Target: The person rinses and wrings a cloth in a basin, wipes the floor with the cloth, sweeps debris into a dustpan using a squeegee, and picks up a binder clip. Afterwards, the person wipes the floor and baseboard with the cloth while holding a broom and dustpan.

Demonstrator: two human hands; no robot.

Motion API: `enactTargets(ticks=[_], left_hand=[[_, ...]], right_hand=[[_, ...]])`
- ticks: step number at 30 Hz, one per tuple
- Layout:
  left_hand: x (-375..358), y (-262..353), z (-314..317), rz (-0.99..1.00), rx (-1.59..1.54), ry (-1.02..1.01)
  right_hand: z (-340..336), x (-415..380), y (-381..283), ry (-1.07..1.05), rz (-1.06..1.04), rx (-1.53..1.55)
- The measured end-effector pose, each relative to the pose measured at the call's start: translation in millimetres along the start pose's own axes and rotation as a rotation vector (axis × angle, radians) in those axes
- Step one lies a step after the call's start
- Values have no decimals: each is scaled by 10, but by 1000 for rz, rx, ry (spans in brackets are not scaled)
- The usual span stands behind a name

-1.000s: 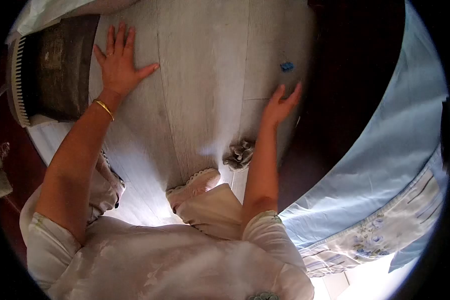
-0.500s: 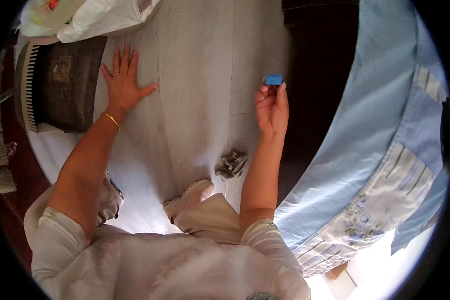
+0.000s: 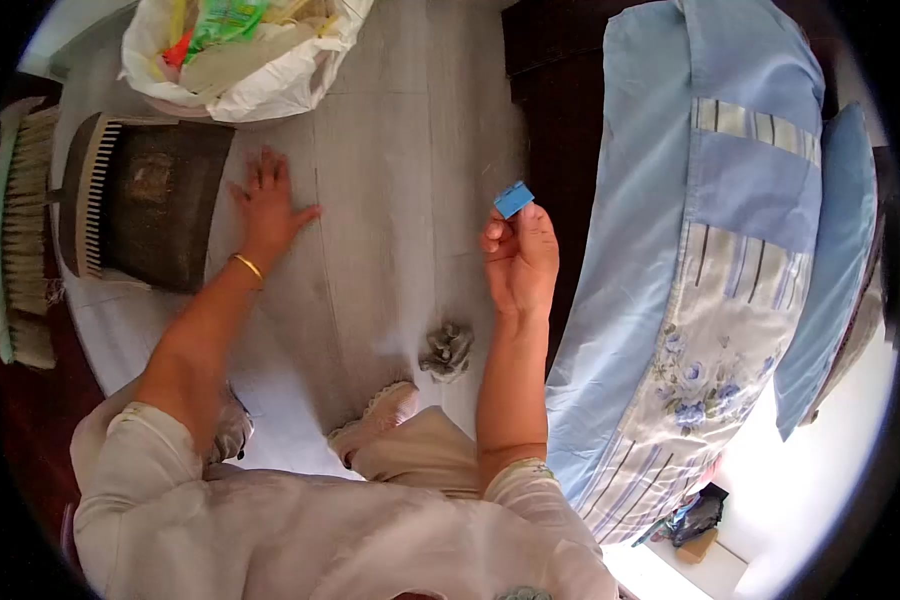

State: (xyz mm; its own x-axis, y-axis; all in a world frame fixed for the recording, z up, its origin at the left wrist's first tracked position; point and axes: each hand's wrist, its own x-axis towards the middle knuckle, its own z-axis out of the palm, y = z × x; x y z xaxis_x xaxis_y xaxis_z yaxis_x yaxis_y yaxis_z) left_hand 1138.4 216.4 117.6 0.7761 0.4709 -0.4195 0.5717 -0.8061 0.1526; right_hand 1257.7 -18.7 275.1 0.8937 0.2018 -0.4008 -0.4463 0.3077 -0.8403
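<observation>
Between the thumb and fingers of my right hand (image 3: 520, 255) is a small blue block-like object (image 3: 513, 199), held up beside the dark base of the bed. My left hand (image 3: 268, 205) has its fingers spread over the grey floor (image 3: 370, 170), palm down, just right of a dark dustpan (image 3: 160, 200). Whether the palm presses on the floor is hard to tell. A crumpled grey clump (image 3: 446, 352) lies on the floor between my foot and my right forearm.
A bin with a white bag (image 3: 270, 95) of rubbish stands at the upper left. A broom head (image 3: 30, 230) lies at the far left. The bed with blue patterned bedding (image 3: 660, 250) fills the right side. A slipper (image 3: 375, 420) shows below the clump.
The view has shifted, showing more of the bin and bed. The blue object has tilted in my right hand. My left hand is still spread, a little blurred.
</observation>
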Motion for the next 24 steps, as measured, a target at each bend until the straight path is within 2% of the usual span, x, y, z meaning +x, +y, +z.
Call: enactTargets(ticks=[2, 3, 4, 6, 9, 10, 13, 15, 16, 18, 21, 23, 24], left_hand=[[2, 250, 98, 118, -476, 214], [-150, 543, -217, 110, -974, 148], [-207, 786, -381, 302, -1262, 158], [-539, 1140, -932, 510, -1512, 54], [-754, 1270, -1288, 527, -1945, -206], [-743, 1232, -1301, 542, -1938, -228], [-706, 1136, -1309, 578, -1962, -307], [-718, 1127, -1329, 584, -2041, -371], [-734, 1124, -1351, 595, -2012, -339], [-780, 1120, -1420, 618, -1955, -275], [-828, 1121, -1517, 728, -1825, -138], [-825, 1103, -1505, 678, -1909, -240], [-824, 1094, -1501, 650, -1950, -291]], right_hand=[[106, -88, -12, 55, -106, -202], [164, -129, -30, 89, -166, -310], [218, -167, -45, 125, -226, -418], [321, -257, -53, 107, -339, -491], [429, -371, -119, 7, -480, -573], [453, -397, -140, -38, -526, -593], [406, -459, -223, -166, -450, -668], [374, -479, -259, -182, -548, -754], [371, -488, -271, -190, -597, -797], [457, -541, -316, -87, -490, -681], [550, -617, -423, -94, -323, -566], [570, -657, -476, -152, -206, -511], [573, -658, -484, -115, -271, -517]])
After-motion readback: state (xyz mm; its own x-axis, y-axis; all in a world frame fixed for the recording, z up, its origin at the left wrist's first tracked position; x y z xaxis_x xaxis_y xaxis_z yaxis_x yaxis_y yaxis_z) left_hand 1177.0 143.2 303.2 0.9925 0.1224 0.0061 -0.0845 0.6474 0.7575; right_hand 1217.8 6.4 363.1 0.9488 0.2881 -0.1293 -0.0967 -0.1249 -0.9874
